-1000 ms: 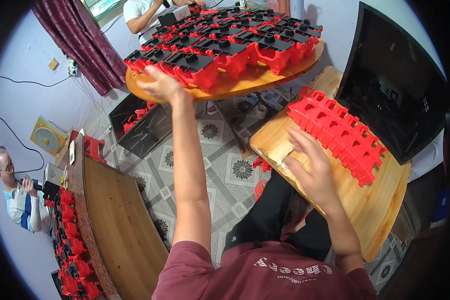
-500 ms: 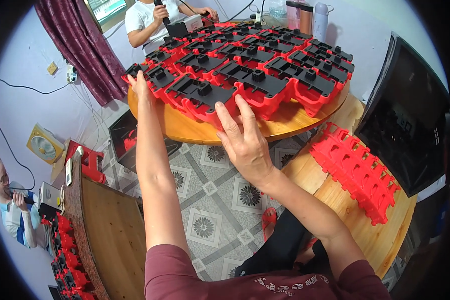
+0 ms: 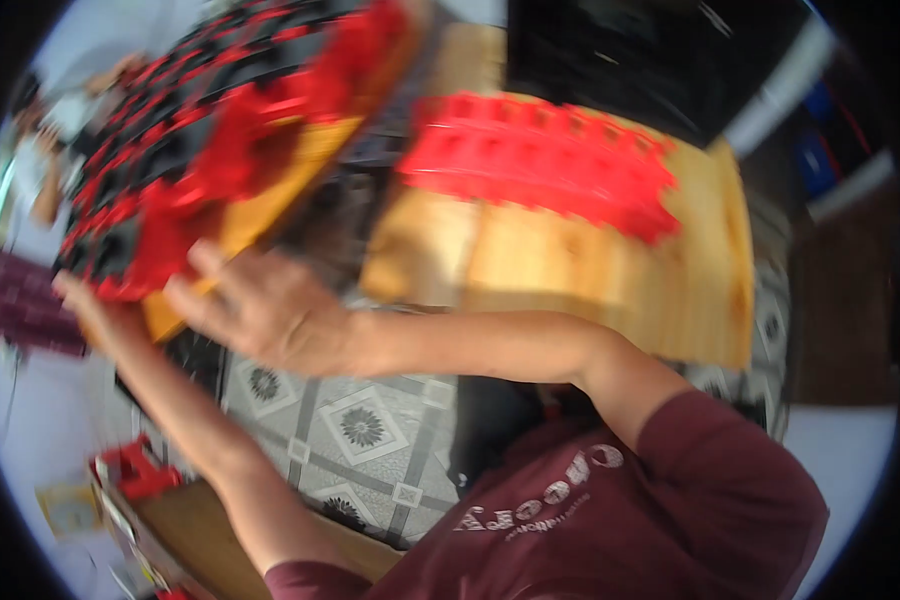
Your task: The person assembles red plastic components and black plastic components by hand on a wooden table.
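Rows of red plastic housings with black tops [image 3: 210,135] cover a wooden table at the upper left, smeared by motion. At their near left corner, my left hand [image 3: 88,300] reaches the edge of the rows; its fingers are too blurred to show whether they grip anything. My right hand [image 3: 280,310] hovers by the near table edge, fingers spread and nothing in them. The gap between its fingertips and the closest red housing cannot be judged. A row of joined red plastic pieces [image 3: 540,165], without black tops, lies apart to the right.
The red row rests on a pale wooden board [image 3: 590,280], with a large black screen [image 3: 650,60] behind it. The orange-brown table rim [image 3: 315,160] curves ahead of me. A person in white [image 3: 40,170] sits across it. A red stool [image 3: 135,468] stands lower left.
My view has swung right, so the table and housings now sit further left and the red row nearer the middle. My right hand remains spread beside the table edge.
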Motion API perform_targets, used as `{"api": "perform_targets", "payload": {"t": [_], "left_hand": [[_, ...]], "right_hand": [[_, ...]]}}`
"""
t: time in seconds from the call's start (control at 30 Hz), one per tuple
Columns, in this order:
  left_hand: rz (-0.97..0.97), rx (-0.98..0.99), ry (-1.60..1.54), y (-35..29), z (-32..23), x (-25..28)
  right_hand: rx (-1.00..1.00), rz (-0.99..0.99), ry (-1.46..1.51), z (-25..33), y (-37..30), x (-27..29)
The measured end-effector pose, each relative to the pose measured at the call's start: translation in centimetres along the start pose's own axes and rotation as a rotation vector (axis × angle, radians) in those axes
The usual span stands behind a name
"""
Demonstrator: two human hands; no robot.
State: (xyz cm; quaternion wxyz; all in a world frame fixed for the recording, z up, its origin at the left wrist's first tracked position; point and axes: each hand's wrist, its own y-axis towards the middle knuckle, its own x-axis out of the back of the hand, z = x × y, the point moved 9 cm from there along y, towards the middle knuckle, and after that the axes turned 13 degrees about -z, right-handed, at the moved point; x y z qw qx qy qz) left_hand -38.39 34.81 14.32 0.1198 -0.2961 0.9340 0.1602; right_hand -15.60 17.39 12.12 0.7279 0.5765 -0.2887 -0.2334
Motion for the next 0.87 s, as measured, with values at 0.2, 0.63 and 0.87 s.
{"api": "perform_targets", "payload": {"t": [0.2,0.63,0.87], "left_hand": [[-0.455,-0.433,0.010,-3.0,-2.8,4.6],[1.087,-1.208,0.534,-54.4,11.7,-26.2],[1.114,-0.611,0.161,-54.7,8.3,-27.8]], "right_hand": [[-0.026,-0.196,-0.074,-4.0,-3.4,16.4],[-1.292,-0.294,0.038,-23.0,-22.4,39.2],[-0.374,0.265,-0.564,-14.4,-15.0,45.8]]}}
